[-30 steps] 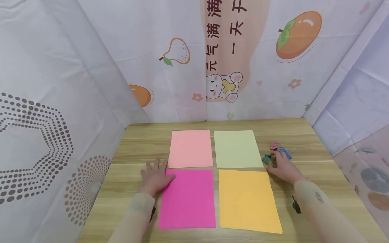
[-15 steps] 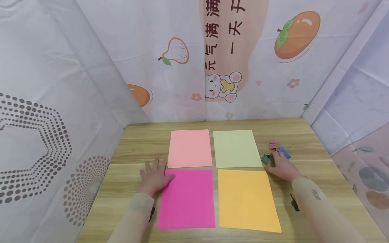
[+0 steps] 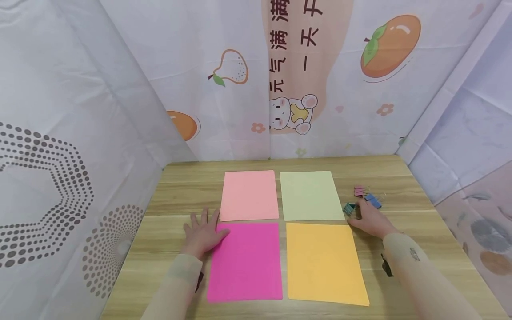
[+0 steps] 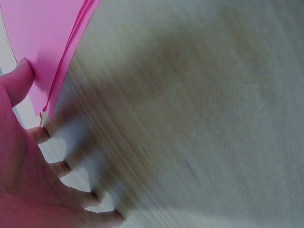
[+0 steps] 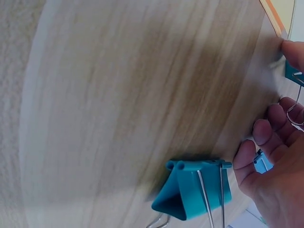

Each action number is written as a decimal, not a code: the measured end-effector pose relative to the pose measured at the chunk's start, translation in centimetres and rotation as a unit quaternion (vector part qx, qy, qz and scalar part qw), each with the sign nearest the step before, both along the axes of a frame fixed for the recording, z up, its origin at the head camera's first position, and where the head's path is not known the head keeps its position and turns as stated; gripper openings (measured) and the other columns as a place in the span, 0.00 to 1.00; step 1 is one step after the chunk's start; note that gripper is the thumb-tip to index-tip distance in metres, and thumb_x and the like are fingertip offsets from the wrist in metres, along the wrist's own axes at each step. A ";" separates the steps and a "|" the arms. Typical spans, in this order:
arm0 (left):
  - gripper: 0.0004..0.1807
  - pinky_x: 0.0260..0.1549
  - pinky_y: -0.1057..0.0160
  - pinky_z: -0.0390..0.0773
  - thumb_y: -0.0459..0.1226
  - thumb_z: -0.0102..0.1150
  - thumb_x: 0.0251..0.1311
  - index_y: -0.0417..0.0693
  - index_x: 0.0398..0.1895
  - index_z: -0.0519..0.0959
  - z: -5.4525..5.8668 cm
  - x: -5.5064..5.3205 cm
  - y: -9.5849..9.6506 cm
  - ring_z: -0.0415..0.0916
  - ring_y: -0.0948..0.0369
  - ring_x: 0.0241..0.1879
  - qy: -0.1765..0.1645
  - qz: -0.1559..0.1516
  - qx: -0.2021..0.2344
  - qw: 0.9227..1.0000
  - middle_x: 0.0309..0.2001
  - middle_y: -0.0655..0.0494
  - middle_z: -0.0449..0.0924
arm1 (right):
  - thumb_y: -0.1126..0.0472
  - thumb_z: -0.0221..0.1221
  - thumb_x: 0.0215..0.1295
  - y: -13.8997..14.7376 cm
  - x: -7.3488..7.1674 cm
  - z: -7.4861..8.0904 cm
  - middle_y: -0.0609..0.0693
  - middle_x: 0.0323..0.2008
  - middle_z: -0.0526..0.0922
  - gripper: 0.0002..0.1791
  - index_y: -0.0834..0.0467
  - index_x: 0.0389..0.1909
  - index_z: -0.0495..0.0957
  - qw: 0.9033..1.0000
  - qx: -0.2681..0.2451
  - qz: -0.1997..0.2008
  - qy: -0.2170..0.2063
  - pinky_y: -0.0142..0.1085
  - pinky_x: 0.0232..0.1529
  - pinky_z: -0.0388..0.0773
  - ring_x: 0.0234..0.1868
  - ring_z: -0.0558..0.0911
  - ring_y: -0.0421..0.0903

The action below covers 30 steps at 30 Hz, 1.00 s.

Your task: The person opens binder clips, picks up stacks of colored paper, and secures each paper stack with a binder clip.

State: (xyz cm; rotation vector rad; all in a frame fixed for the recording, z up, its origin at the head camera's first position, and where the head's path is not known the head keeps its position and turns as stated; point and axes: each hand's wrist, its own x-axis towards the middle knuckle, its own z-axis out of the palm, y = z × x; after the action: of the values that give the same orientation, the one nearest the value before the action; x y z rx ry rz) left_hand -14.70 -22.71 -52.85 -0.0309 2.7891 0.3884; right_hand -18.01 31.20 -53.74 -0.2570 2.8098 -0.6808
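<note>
Over on the left, the left hand is spread wide across the bench, nothing gripped; its thumb is laid on the magenta sheets, and its fingers are fanned over the wood beside their back corner. Now to the right, where the spacing is tighter: the right hand is curved about the teal clip, thumb set to one side, fingertips to the other. Pinched or merely neared? From these angles, that cannot be told. The clip is seen just beside the right edge of the pale green sheets, close to their front corner. A second teal clip is caught large in the right wrist view, just beside the fingers, its body crossed by two wires. The blue clip is found right behind the hand, with the pink clip placed near it. Four stacks are laid out two by two: pink sheets and pale green at the back, magenta and orange sheets in front. Behind, a fruit-printed backdrop is hung.
</note>
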 end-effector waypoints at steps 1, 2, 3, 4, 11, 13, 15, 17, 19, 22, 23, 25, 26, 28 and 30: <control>0.47 0.63 0.17 0.36 0.64 0.51 0.68 0.55 0.83 0.50 0.0 0.0 0.0 0.29 0.22 0.74 0.000 0.000 0.000 1.000 0.81 0.34 0.37 | 0.48 0.66 0.66 0.0 0.0 0.0 0.81 0.58 0.69 0.44 0.78 0.65 0.58 1.000 0.000 0.001 -0.001 0.67 0.55 0.72 0.60 0.72 0.76; 0.47 0.63 0.17 0.36 0.64 0.51 0.68 0.55 0.83 0.50 0.0 0.0 0.0 0.29 0.22 0.74 0.000 0.000 -0.001 1.000 0.81 0.34 0.37 | 0.48 0.66 0.66 0.0 -0.1 0.0 0.80 0.57 0.70 0.44 0.78 0.64 0.59 1.000 -0.001 0.002 -0.001 0.67 0.55 0.73 0.59 0.72 0.75; 0.47 0.63 0.17 0.36 0.64 0.51 0.68 0.55 0.83 0.50 0.0 0.0 0.0 0.29 0.22 0.74 0.001 0.000 -0.001 1.000 0.81 0.34 0.37 | 0.48 0.66 0.66 0.0 -0.1 0.0 0.79 0.56 0.71 0.43 0.78 0.64 0.59 1.000 -0.002 0.002 -0.001 0.66 0.54 0.73 0.58 0.73 0.75; 0.47 0.63 0.17 0.36 0.64 0.51 0.68 0.55 0.83 0.50 0.0 0.0 0.0 0.29 0.22 0.74 0.001 0.000 0.000 1.000 0.81 0.34 0.37 | 0.49 0.66 0.66 0.0 -0.1 0.0 0.78 0.56 0.72 0.43 0.78 0.64 0.59 1.000 -0.003 0.002 -0.002 0.66 0.54 0.73 0.58 0.74 0.73; 0.47 0.62 0.17 0.36 0.64 0.52 0.68 0.55 0.83 0.50 0.0 -0.1 0.0 0.29 0.22 0.74 0.004 -0.001 -0.002 1.000 0.81 0.34 0.37 | 0.49 0.65 0.66 0.2 -0.2 -0.1 0.73 0.51 0.75 0.40 0.77 0.61 0.61 1.000 -0.009 0.001 -0.003 0.63 0.51 0.75 0.53 0.77 0.68; 0.47 0.62 0.17 0.36 0.63 0.52 0.68 0.55 0.83 0.50 0.0 -0.1 0.0 0.29 0.22 0.74 0.003 -0.001 -0.003 1.000 0.81 0.34 0.37 | 0.48 0.65 0.66 0.2 -0.3 -0.1 0.72 0.50 0.76 0.39 0.76 0.60 0.62 1.000 -0.008 0.000 -0.001 0.62 0.50 0.76 0.52 0.77 0.66; 0.47 0.63 0.17 0.35 0.63 0.52 0.68 0.55 0.83 0.50 -0.1 -0.1 0.0 0.28 0.22 0.74 0.000 0.000 -0.003 1.000 0.81 0.34 0.37 | 0.48 0.65 0.66 0.2 -0.4 -0.2 0.70 0.48 0.76 0.38 0.75 0.58 0.62 1.000 -0.007 0.001 0.000 0.60 0.49 0.76 0.49 0.78 0.64; 0.47 0.63 0.17 0.35 0.63 0.52 0.68 0.55 0.83 0.50 -0.1 -0.1 0.0 0.28 0.22 0.74 -0.001 0.001 -0.005 1.000 0.81 0.34 0.37 | 0.47 0.66 0.66 0.2 -0.4 -0.3 0.69 0.47 0.77 0.38 0.75 0.58 0.63 1.000 -0.006 0.000 0.001 0.60 0.48 0.76 0.48 0.78 0.63; 0.47 0.63 0.17 0.35 0.63 0.52 0.68 0.55 0.83 0.50 -0.1 -0.1 0.1 0.29 0.22 0.74 -0.001 0.001 -0.005 1.000 0.81 0.34 0.37 | 0.46 0.66 0.66 0.2 -0.4 -0.4 0.69 0.48 0.77 0.39 0.74 0.58 0.63 1.000 -0.004 -0.001 -0.002 0.60 0.49 0.76 0.49 0.78 0.63; 0.47 0.63 0.17 0.35 0.63 0.52 0.68 0.55 0.83 0.50 -0.1 -0.1 0.0 0.29 0.22 0.74 0.000 0.001 -0.005 1.000 0.81 0.34 0.37 | 0.43 0.66 0.66 0.1 -0.4 -0.4 0.70 0.49 0.76 0.41 0.74 0.58 0.63 1.000 -0.001 -0.003 -0.006 0.61 0.49 0.76 0.49 0.78 0.64; 0.47 0.63 0.17 0.35 0.64 0.52 0.68 0.55 0.83 0.50 -0.1 -0.1 0.0 0.29 0.22 0.74 -0.001 0.001 -0.004 1.000 0.81 0.34 0.37 | 0.42 0.66 0.66 0.1 -0.3 -0.4 0.70 0.49 0.76 0.41 0.73 0.58 0.63 1.000 0.000 -0.006 -0.009 0.61 0.49 0.76 0.50 0.78 0.63; 0.47 0.63 0.17 0.35 0.64 0.52 0.68 0.55 0.83 0.50 -0.1 -0.1 0.0 0.28 0.23 0.75 -0.002 0.002 -0.003 1.000 0.81 0.35 0.37 | 0.41 0.65 0.66 0.1 -0.3 -0.4 0.70 0.49 0.76 0.41 0.73 0.58 0.63 1.000 0.001 -0.007 -0.012 0.60 0.47 0.76 0.49 0.78 0.63; 0.47 0.63 0.17 0.35 0.64 0.52 0.68 0.55 0.83 0.50 -0.1 -0.1 0.0 0.29 0.23 0.74 -0.002 0.001 -0.004 1.000 0.81 0.34 0.37 | 0.41 0.65 0.66 0.0 -0.3 -0.4 0.70 0.49 0.76 0.42 0.73 0.58 0.63 1.000 0.001 -0.007 -0.013 0.60 0.47 0.76 0.49 0.78 0.63; 0.47 0.63 0.17 0.35 0.64 0.52 0.68 0.55 0.83 0.50 -0.1 -0.1 0.0 0.29 0.23 0.75 -0.002 0.001 -0.005 1.000 0.81 0.35 0.37 | 0.40 0.65 0.66 0.1 -0.3 -0.4 0.69 0.49 0.76 0.42 0.72 0.57 0.63 1.000 0.001 -0.009 -0.014 0.60 0.47 0.76 0.49 0.78 0.63; 0.47 0.63 0.17 0.36 0.64 0.51 0.68 0.56 0.83 0.50 -0.1 -0.1 0.0 0.29 0.23 0.75 -0.002 0.000 -0.006 1.000 0.81 0.35 0.37 | 0.40 0.65 0.65 0.0 -0.4 -0.5 0.68 0.49 0.76 0.41 0.71 0.57 0.63 1.000 0.002 -0.010 -0.015 0.59 0.46 0.76 0.48 0.77 0.61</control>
State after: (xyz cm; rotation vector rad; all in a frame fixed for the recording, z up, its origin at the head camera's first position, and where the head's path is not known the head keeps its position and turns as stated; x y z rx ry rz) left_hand -14.76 -22.71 -52.98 -0.0335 2.7873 0.3703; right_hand -18.36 31.21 -54.22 -0.2153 2.7879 -0.6785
